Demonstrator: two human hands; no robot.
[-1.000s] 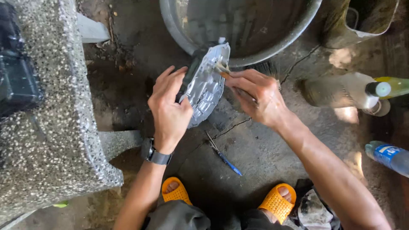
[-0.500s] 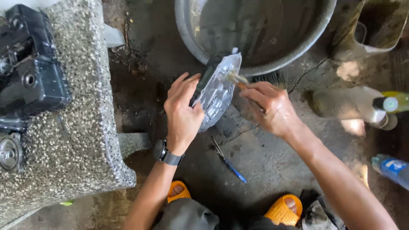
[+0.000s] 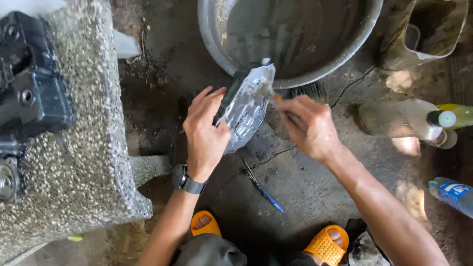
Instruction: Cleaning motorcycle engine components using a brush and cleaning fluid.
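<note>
My left hand (image 3: 206, 132) grips the lower left edge of a silvery metal engine cover (image 3: 246, 108), tilted up against the rim of a large grey basin (image 3: 290, 81). My right hand (image 3: 309, 127) is closed on a small brush (image 3: 272, 94) whose bristle end touches the cover's upper right face. A dark watch sits on my left wrist. The cover's inner ribs face me and look wet.
A speckled stone bench (image 3: 84, 162) at left carries a black engine part (image 3: 29, 83). A blue-handled screwdriver (image 3: 262, 188) lies on the cracked concrete floor. Bottles (image 3: 419, 120) and a blue-capped bottle (image 3: 451, 194) lie at right. A cut plastic jug (image 3: 428, 34) stands at top right. Orange sandals (image 3: 325, 244) show at the bottom.
The view has shifted right, bringing the black engine part into sight. My right hand has moved along the cover with the brush; my left hand keeps its hold.
</note>
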